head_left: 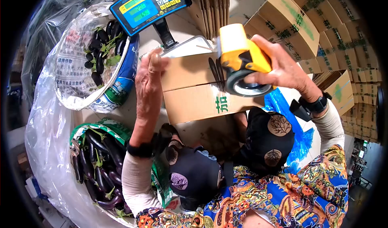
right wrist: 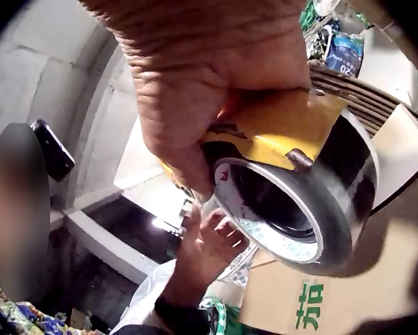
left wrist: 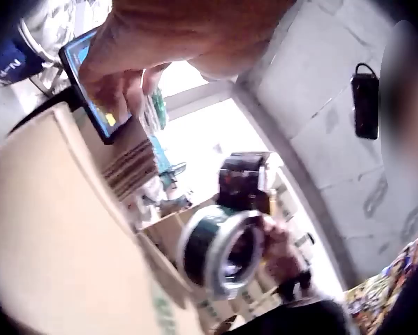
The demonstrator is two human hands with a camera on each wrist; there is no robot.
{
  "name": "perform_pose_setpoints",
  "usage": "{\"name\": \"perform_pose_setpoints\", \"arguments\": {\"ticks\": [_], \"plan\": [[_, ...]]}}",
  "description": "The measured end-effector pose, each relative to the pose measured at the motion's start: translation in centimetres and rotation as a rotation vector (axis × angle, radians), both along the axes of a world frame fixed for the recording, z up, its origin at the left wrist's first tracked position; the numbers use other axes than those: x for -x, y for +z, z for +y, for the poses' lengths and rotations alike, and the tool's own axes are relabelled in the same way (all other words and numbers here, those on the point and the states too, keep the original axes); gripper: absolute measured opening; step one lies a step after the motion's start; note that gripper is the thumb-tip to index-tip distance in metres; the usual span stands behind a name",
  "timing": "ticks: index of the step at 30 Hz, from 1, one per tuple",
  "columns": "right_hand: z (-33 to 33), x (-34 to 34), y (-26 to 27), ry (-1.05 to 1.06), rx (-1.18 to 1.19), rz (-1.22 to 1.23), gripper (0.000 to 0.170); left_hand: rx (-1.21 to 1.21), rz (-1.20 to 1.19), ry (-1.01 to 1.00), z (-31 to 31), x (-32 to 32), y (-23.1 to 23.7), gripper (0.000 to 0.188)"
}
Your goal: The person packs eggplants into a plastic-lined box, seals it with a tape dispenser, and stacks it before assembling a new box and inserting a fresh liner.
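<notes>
A closed cardboard carton [head_left: 190, 105] with a green printed character lies in front of the person in the head view. My right hand [head_left: 283, 64] grips a yellow tape dispenser [head_left: 250, 52] with a large roll of tape, over the carton's right end. In the right wrist view the thumb and fingers wrap the dispenser's yellow body [right wrist: 286, 129], the roll's core facing the camera. My left hand [head_left: 148, 82] stands at the carton's left end, its fingers straight and holding nothing. The left wrist view shows the carton's side [left wrist: 55, 230] close below that hand.
Behind the carton stands a digital scale display [head_left: 149, 8] with lit digits. Folded cardboard [head_left: 208, 10] stands beside it, and stacked cartons [head_left: 299, 22] fill the right. Eggplants [head_left: 99, 167] fill a bag at left; a white sack [head_left: 74, 62] holds several more. Blue plastic [head_left: 299, 143] lies at right.
</notes>
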State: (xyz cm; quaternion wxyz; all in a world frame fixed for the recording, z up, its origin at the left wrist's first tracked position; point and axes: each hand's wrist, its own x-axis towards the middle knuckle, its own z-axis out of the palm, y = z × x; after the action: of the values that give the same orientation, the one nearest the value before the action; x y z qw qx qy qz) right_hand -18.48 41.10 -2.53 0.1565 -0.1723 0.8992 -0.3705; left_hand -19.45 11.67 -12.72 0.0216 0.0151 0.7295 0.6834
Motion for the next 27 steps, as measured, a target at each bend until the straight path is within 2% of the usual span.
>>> {"name": "perform_pose_setpoints", "arguments": {"ticks": [1,3,5,7,10,16,22,25,27], "plan": [[-0.8,0.1,-0.1,0.025,-0.005,0.048,0.066,-0.126,-0.094,-0.09,0.0,-0.6,1.6,0.074],[-1.7,0.5,-0.5,0.079,-0.014,0.116,0.067,-0.193,-0.203,-0.225,0.4,-1.4,3.0,0.077],[-2.2,0.8,-0.7,0.116,-0.055,0.139,0.07,-0.322,-0.267,-0.268,1.2,-2.1,4.2,0.071],[-2.5,1.0,-1.6,0.179,-0.057,0.243,0.069,-0.315,-0.27,-0.375,1.3,-1.7,4.2,0.065],[-3.2,0.9,-1.9,0.199,-0.069,0.251,0.068,-0.301,-0.252,-0.375,1.4,-1.3,3.8,0.054],[-4.0,0.8,-1.5,0.196,-0.099,0.206,0.068,-0.839,-0.498,-0.463,0.0,-1.0,1.6,0.033],[-4.7,0.7,-1.3,0.22,-0.134,0.174,0.068,-0.653,-0.45,-0.268,1.1,-1.8,1.6,0.021],[-5.1,0.6,-1.3,0.239,-0.181,0.212,0.067,-0.599,-0.275,-0.282,1.2,-1.4,0.0,0.018],[-5.6,0.4,-1.1,0.25,-0.243,0.216,0.066,-0.312,-0.186,-0.195,0.7,-1.7,0.5,0.017]]}}
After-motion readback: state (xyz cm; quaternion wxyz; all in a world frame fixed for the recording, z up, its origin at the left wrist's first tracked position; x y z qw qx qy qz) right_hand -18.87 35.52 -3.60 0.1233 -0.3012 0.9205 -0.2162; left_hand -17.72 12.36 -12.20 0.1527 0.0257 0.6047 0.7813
